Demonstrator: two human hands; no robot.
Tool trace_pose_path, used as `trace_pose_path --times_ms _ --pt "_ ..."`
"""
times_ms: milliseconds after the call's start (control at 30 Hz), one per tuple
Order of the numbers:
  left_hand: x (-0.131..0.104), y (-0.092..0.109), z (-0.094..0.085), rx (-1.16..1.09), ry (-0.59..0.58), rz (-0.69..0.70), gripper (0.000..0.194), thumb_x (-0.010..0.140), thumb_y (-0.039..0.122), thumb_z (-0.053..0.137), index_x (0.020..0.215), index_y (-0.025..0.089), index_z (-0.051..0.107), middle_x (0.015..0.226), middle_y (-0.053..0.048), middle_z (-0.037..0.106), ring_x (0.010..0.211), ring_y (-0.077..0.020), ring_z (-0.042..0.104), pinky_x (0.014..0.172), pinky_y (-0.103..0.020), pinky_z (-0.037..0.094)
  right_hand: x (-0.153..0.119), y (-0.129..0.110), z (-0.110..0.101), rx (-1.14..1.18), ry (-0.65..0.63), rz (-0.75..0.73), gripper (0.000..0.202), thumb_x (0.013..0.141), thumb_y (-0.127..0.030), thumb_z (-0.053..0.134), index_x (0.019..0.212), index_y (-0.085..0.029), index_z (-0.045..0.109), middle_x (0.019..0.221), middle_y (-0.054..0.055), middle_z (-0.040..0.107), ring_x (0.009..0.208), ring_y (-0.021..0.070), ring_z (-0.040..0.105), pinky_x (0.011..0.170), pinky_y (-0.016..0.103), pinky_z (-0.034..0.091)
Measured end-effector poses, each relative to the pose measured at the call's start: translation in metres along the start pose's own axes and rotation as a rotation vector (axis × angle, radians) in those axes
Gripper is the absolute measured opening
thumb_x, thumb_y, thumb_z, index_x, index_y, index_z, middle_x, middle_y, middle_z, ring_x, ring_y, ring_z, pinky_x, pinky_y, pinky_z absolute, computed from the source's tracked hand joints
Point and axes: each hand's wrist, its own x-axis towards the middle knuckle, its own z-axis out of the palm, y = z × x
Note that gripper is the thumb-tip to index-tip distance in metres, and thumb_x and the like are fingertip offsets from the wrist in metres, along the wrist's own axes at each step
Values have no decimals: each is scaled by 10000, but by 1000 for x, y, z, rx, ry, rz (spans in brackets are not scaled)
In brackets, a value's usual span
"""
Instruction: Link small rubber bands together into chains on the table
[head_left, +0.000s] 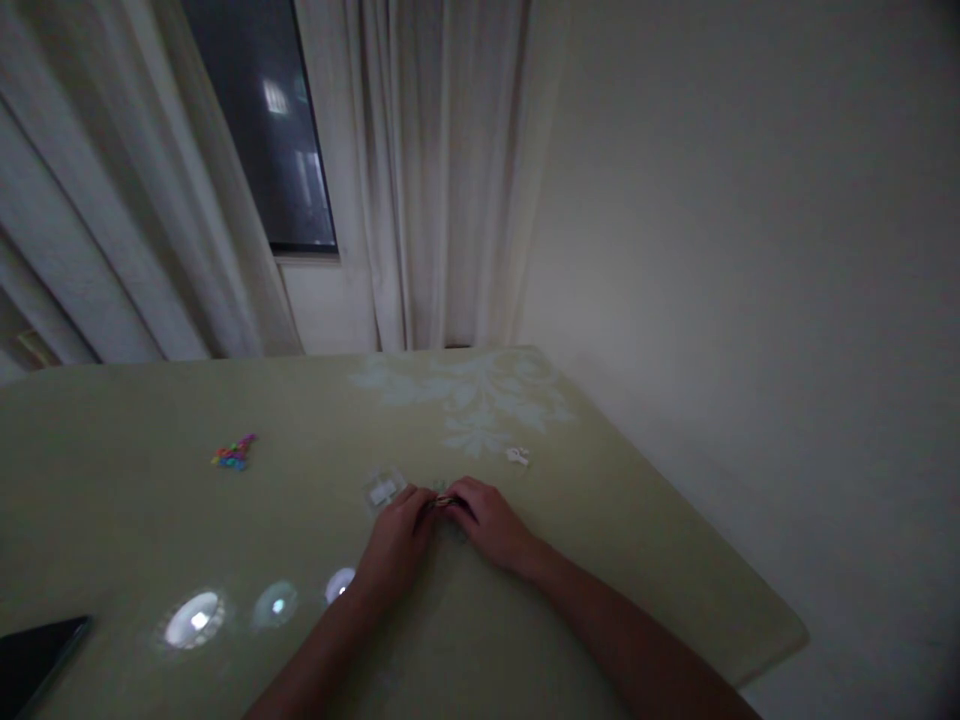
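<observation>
My left hand [399,532] and my right hand [487,518] meet over the middle of the table. The fingers of both are closed on a small tan-and-dark item [444,500] between the fingertips. It is too small and dim to tell its kind, and the fingers cover most of it. Just left of my left hand lies a small clear packet or case [384,490] with something white in it. Beyond my right hand is a small white object [517,456], whose kind I cannot make out.
A little heap of bright multicoloured pieces [235,453] lies on the left of the glossy green table [315,410]. A dark flat device [41,655] sticks in at the lower left corner. Curtains [442,180] and a window [274,120] stand behind; a wall [735,250] borders the right side.
</observation>
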Motion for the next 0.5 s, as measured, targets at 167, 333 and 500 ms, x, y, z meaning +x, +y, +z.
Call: trace_pose_path --times_ms 167,333,500 --pt "0 0 -3 -111 35 -38 271 953 337 538 1061 216 755 1014 -90 801 919 -263 734 850 -380 563 1 3 0 112 84 -36 131 1001 -161 619 1064 -193 730 985 49 729 932 187 666 861 295 495" --pt "-1 2 -9 -141 46 -62 343 962 367 513 1135 186 747 1043 -100 818 899 -255 761 811 -364 587 0 -1 -3 132 171 -47 121 997 -221 633 1047 -195 740 941 47 713 863 175 657 812 288 507" --pt "-3 0 -12 -116 17 -73 396 996 330 443 1236 172 716 1086 -108 818 973 -260 770 876 -390 586 -1 -3 -8 150 206 -57 135 1000 -262 622 1012 -187 734 933 56 697 864 181 652 811 297 512"
